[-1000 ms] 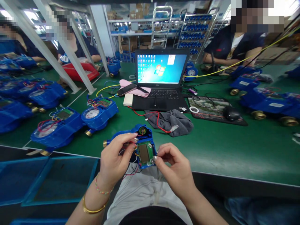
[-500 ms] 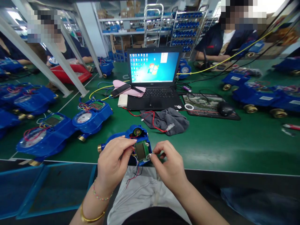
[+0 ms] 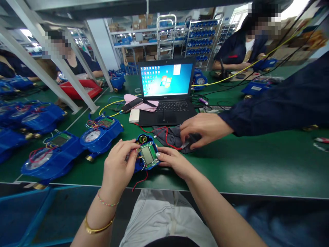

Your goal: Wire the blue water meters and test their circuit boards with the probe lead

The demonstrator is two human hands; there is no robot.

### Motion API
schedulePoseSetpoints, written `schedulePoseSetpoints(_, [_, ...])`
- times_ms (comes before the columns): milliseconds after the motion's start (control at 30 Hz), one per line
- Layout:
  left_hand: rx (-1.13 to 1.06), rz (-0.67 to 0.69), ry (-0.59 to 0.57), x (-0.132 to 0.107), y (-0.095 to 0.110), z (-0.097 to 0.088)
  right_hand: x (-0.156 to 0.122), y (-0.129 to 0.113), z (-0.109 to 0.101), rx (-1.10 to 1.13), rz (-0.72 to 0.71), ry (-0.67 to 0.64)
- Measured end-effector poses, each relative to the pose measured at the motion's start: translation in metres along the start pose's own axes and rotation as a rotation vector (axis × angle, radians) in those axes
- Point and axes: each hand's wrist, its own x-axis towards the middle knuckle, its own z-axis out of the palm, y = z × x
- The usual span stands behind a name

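Note:
A blue water meter (image 3: 139, 166) lies near the table's front edge, largely covered by my hands. In its housing sits a green circuit board (image 3: 154, 149) with a grey display, slightly tilted. My left hand (image 3: 119, 159) is closed at the board's left edge, thumb and fingertips together by the thin wires. My right hand (image 3: 173, 161) grips the meter from the right, its thumb at the board's edge and its fingers along the blue side. A red wire (image 3: 140, 181) hangs below the meter. Beyond it, another person's hand (image 3: 208, 128) reaches the grey cloth (image 3: 168, 140) and red cable (image 3: 167, 134).
A laptop (image 3: 164, 113) stands behind the cloth. More blue meters (image 3: 102, 132) with exposed wires stand at left. The other person's dark sleeve (image 3: 280, 99) crosses from the right. Blue trays (image 3: 64, 212) sit below the table edge. Slanted metal posts (image 3: 74, 79) rise at left.
Another person's arm has come in from the right to the cloth and cable. My hands and the meter have shifted slightly left, and the board's display now looks lighter.

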Motion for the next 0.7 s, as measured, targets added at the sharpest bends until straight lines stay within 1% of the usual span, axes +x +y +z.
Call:
schedulePoseSetpoints(67, [-0.033, -0.007, -0.043, 0.002, -0.003, -0.005, -0.001, 0.001, 0.005, -0.018, -0.021, 0.019])
schedulePoseSetpoints(133, [-0.082, -0.025, -0.124, 0.005, -0.003, -0.013, -0.004, 0.003, 0.01, -0.036, -0.031, 0.036])
schedulePoseSetpoints(200, [-0.124, -0.055, -0.212, 0.008, 0.001, -0.019, -0.011, 0.003, 0.014, -0.052, -0.036, 0.051])
schedulePoseSetpoints(267, [-0.136, -0.093, -0.273, 0.009, 0.008, -0.022, -0.018, 0.002, 0.015, -0.075, -0.03, 0.081])
schedulePoseSetpoints(367, [-0.147, -0.139, -0.303, 0.008, 0.017, -0.021, -0.027, -0.002, 0.014, -0.102, 0.01, 0.144])
schedulePoseSetpoints(433, [-0.191, -0.125, -0.301, 0.006, 0.019, -0.018, -0.031, -0.005, 0.012, -0.1, 0.044, 0.165])
schedulePoseSetpoints(500, [-0.241, -0.084, -0.317, 0.005, 0.018, -0.018, -0.034, -0.006, 0.011, -0.104, 0.063, 0.17])
schedulePoseSetpoints(567, [-0.266, -0.047, -0.36, 0.005, 0.015, -0.02, -0.035, -0.007, 0.01, -0.134, 0.06, 0.182])
schedulePoseSetpoints(700, [-0.376, -0.043, -0.431, 0.006, 0.011, -0.029, -0.033, -0.008, 0.01, -0.208, 0.02, 0.196])
